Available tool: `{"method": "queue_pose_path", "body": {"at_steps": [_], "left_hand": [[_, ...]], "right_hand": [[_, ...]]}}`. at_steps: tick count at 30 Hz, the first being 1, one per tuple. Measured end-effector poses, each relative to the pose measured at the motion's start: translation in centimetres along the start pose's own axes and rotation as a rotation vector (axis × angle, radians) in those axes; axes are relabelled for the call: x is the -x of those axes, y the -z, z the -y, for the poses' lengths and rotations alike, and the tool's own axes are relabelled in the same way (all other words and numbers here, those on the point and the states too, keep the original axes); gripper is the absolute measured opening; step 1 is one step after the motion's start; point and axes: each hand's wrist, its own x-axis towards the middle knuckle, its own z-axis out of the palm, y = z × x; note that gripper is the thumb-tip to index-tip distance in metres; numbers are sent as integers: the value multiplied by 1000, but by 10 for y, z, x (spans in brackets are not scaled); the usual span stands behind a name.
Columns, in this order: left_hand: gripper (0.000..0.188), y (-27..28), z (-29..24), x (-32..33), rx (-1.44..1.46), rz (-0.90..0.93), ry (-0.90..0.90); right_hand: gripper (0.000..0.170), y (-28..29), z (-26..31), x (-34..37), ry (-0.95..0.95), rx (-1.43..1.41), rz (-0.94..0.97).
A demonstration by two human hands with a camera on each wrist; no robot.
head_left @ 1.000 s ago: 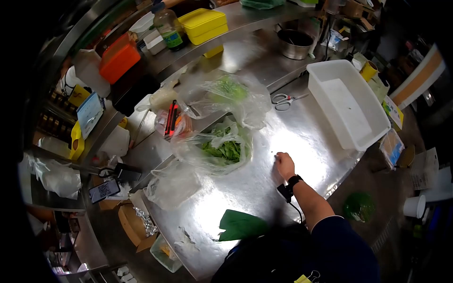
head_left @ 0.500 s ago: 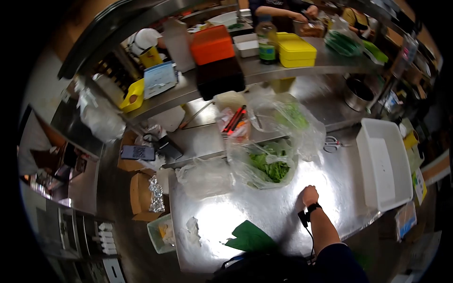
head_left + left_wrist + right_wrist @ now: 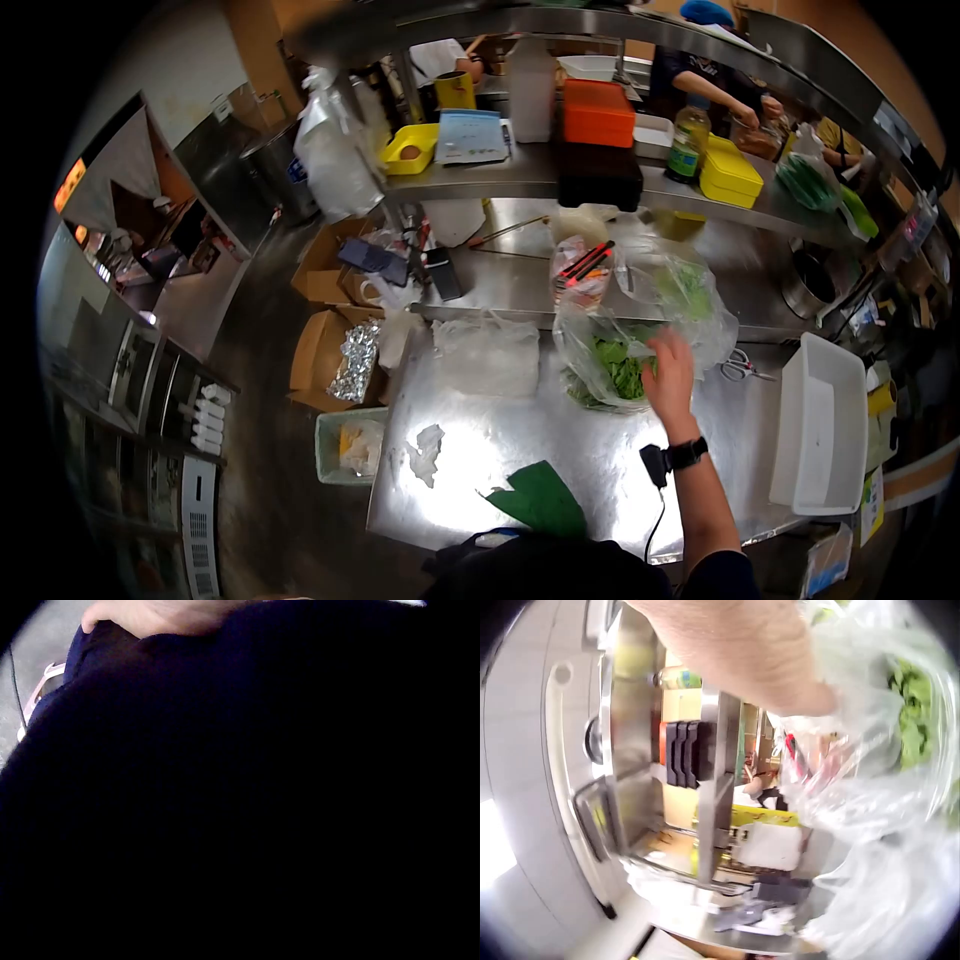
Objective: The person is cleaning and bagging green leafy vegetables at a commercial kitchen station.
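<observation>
My right hand [image 3: 672,370] reaches over the right side of a clear plastic bag [image 3: 580,335] of green leafy vegetables [image 3: 622,368] on the steel table, its fingers extended across the bag's edge. In the right wrist view, that hand [image 3: 739,652] overlaps the crumpled bag, with some leaves [image 3: 913,712] showing to its right. Behind it lies another clear bag [image 3: 690,290] with paler greens inside. My left hand [image 3: 161,615] appears only in the left wrist view, at the top against dark blue clothing [image 3: 112,675]; most of its fingers are hidden.
Red-handled scissors [image 3: 742,368] and a deep white tub [image 3: 815,430] lie to the right on the table. Flattened clear bags [image 3: 487,355] are at left, a green sheet [image 3: 545,498] at the near edge. A raised steel shelf [image 3: 490,180] spans the back. Other people work beyond it.
The head view has swung left. My right hand has gone from low over the bare tabletop, fingers curled, forward to the bag of leafy greens, with its fingers now extended.
</observation>
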Motion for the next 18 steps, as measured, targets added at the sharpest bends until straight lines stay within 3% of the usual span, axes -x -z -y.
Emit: {"method": "queue_pose_path", "body": {"at_steps": [2,3,5,7,8,9,12,15,18], "left_hand": [[56,8,12,5,36,3,-6],[56,11,17,7,60,3,-6],[57,19,30,12,107,9,15],[57,23,39,17,142,19,37],[57,27,43,20,157,24,49],[57,30,47,23,173,36,59],[58,39,54,36,209,64,90],[59,49,62,44,220,101,137],[59,67,72,50,213,141,233]], "right_hand": [[31,0,6,-5,93,624,45],[31,-6,7,-2,119,607,46],[43,-10,8,50,-29,140,298],[40,-25,4,118,-411,-176,769],[40,-30,13,146,-381,-205,894],[40,-35,20,175,-222,-181,936],[60,-48,41,239,48,-187,1062],[66,-50,73,257,15,4,1178],[68,-61,69,282,13,30,1101]]}}
